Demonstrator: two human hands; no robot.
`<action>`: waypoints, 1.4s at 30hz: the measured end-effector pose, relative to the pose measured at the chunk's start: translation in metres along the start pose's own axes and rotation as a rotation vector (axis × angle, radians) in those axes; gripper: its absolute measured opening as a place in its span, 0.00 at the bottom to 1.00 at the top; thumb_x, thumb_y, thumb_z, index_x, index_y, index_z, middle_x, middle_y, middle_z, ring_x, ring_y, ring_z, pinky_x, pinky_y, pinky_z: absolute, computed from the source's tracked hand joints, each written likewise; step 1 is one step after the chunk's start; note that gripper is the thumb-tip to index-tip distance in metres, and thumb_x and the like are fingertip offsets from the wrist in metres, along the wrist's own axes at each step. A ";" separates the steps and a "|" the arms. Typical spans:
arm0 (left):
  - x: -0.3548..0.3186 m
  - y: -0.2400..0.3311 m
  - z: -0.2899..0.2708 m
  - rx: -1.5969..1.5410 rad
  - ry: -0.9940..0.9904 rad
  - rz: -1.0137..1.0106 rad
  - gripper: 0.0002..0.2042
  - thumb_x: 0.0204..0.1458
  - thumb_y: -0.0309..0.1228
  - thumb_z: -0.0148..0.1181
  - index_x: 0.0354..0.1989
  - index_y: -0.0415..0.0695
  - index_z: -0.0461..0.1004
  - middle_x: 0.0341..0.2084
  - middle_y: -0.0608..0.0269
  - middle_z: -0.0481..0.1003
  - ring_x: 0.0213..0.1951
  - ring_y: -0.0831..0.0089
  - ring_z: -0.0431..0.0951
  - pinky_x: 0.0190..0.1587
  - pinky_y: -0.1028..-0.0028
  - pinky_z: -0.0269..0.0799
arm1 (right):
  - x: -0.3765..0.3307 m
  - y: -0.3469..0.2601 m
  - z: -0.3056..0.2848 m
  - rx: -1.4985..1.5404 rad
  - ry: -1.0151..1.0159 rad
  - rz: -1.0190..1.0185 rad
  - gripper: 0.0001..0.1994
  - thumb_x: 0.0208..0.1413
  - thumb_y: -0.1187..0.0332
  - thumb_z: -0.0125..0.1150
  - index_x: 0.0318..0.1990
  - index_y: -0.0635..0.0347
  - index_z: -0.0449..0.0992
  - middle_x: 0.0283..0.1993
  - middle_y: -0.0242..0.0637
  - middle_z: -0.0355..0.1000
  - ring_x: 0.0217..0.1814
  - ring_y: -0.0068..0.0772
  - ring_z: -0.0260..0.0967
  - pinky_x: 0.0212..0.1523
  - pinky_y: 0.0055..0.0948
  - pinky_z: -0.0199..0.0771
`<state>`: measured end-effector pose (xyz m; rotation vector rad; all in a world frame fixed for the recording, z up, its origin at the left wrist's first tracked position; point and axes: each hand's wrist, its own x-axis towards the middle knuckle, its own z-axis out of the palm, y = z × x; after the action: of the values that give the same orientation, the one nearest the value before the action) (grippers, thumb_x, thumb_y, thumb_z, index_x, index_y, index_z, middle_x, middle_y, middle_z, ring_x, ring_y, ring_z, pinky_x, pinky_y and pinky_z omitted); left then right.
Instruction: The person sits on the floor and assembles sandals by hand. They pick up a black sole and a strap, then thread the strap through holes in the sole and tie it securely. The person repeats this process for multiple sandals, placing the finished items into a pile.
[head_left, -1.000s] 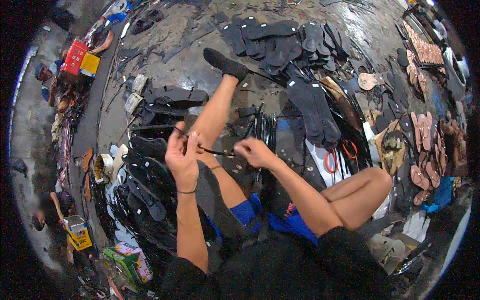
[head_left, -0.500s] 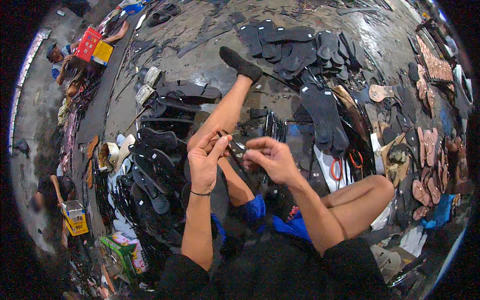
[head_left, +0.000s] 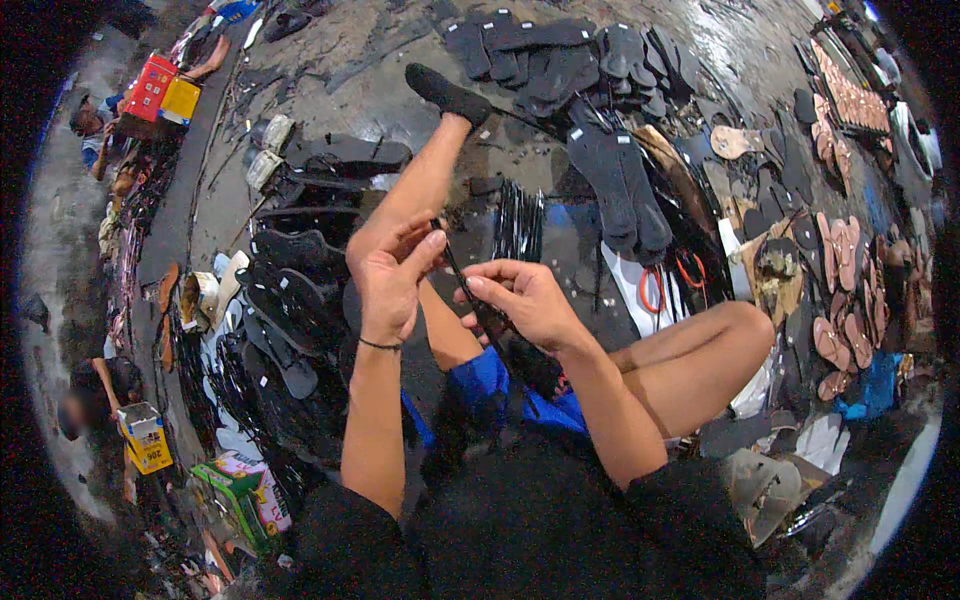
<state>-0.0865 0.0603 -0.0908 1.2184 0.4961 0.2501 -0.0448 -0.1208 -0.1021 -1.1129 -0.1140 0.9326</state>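
A thin black strap (head_left: 452, 262) runs slantwise between my two hands, above my crossed legs. My left hand (head_left: 388, 290) pinches its upper end between thumb and fingers. Lower down, my right hand (head_left: 530, 303) grips the same strap with thumb and forefinger; the strap's lower end drops behind that hand, against dark clothing, and is hard to make out. Just beyond my hands a bundle of shiny black strips (head_left: 518, 225) lies on the floor. Black shoe soles (head_left: 612, 175) with small white labels lie to the right of that bundle.
More black soles (head_left: 285, 300) are heaped at my left and others (head_left: 540, 70) lie far ahead. Orange-handled scissors (head_left: 652, 290) rest at the right, near pink sandals (head_left: 832, 343). A green box (head_left: 235, 497) stands at lower left. Two people are at the left edge.
The view has shifted, so the scene sits farther left and higher. More of the strap shows between my hands, and my right fingers have closed in a pinch on it.
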 end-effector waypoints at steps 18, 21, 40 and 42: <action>-0.015 0.018 0.015 0.365 -0.033 0.181 0.10 0.50 0.22 0.69 0.42 0.37 0.79 0.36 0.61 0.81 0.37 0.76 0.80 0.42 0.77 0.77 | -0.012 -0.014 0.017 -0.315 0.122 -0.225 0.13 0.58 0.67 0.65 0.46 0.65 0.77 0.40 0.41 0.79 0.32 0.29 0.79 0.32 0.29 0.79; -0.025 0.018 0.033 0.349 0.052 0.217 0.08 0.51 0.22 0.69 0.39 0.36 0.80 0.32 0.64 0.81 0.34 0.79 0.80 0.38 0.81 0.75 | -0.001 -0.003 0.015 -0.563 0.295 -0.551 0.12 0.55 0.67 0.67 0.44 0.64 0.78 0.41 0.43 0.79 0.33 0.33 0.79 0.36 0.29 0.78; -0.016 0.056 -0.010 -0.056 0.227 0.296 0.09 0.58 0.24 0.61 0.46 0.37 0.76 0.34 0.64 0.78 0.33 0.79 0.78 0.37 0.79 0.77 | -0.031 -0.001 -0.057 -0.721 0.479 -0.278 0.12 0.55 0.69 0.67 0.44 0.65 0.78 0.38 0.37 0.79 0.39 0.28 0.77 0.41 0.25 0.76; -0.020 0.064 -0.006 0.123 0.228 0.290 0.11 0.57 0.23 0.63 0.47 0.36 0.75 0.34 0.65 0.78 0.33 0.80 0.78 0.36 0.80 0.77 | -0.026 -0.002 -0.067 -0.527 0.567 -0.309 0.12 0.56 0.67 0.66 0.45 0.63 0.80 0.42 0.40 0.80 0.42 0.32 0.78 0.44 0.30 0.76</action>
<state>-0.1018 0.0784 -0.0281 1.3901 0.5367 0.6180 -0.0259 -0.1866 -0.1237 -1.7529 -0.0633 0.2841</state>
